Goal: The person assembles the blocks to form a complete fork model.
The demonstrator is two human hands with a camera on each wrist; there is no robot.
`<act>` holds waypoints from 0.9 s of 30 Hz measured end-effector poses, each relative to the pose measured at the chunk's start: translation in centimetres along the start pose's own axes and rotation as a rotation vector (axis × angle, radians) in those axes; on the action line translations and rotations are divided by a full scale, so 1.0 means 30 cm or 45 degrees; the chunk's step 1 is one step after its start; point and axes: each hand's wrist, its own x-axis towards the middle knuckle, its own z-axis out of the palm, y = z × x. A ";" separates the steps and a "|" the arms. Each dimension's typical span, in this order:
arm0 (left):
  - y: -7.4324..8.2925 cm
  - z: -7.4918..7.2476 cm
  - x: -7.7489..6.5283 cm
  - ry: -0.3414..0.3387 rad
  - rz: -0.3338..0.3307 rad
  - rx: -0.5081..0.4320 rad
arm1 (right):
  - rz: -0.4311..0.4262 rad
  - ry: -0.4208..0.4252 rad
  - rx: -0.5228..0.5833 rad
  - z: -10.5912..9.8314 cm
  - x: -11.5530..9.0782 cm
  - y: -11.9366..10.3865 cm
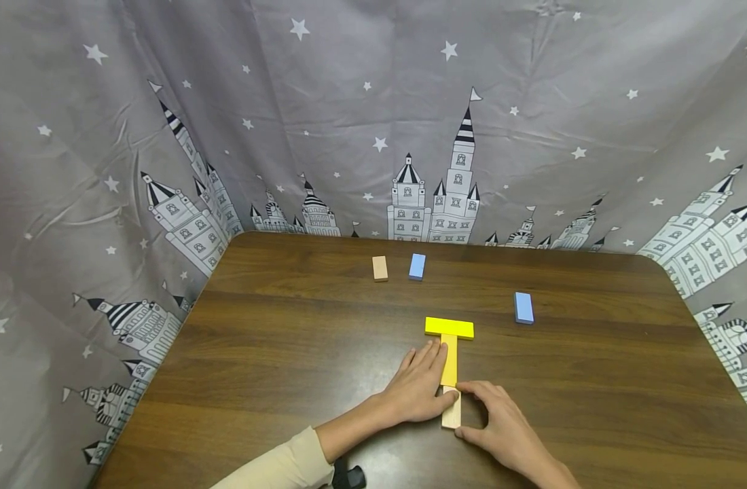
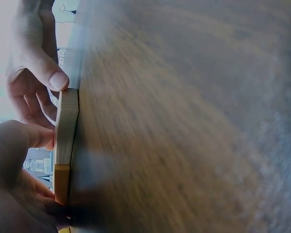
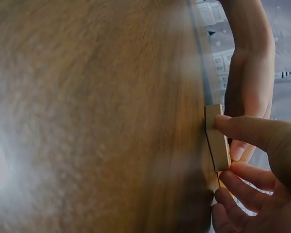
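Note:
Three blocks lie flat in a T on the table. A bright yellow block [image 1: 449, 327] forms the crossbar, with an orange-yellow block [image 1: 449, 363] below it as the stem. A plain wooden block [image 1: 451, 414] continues the stem toward the near side, end to end with the orange-yellow one. My left hand [image 1: 417, 387] lies with extended fingers along the orange-yellow block's left side, its thumb resting on the plain block. From the right, my right hand [image 1: 498, 424] holds the plain block between its thumb, at the near end, and its index finger, near the joint.
Farther back on the brown wooden table [image 1: 276, 326] lie another plain wooden block [image 1: 379, 268] and a blue block [image 1: 417, 266]. A second blue block [image 1: 523, 308] lies to the right. A grey castle-print curtain [image 1: 349, 102] hangs behind the table.

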 end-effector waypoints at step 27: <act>0.004 0.013 -0.002 0.085 0.020 0.154 | 0.051 0.061 0.010 0.028 -0.004 -0.020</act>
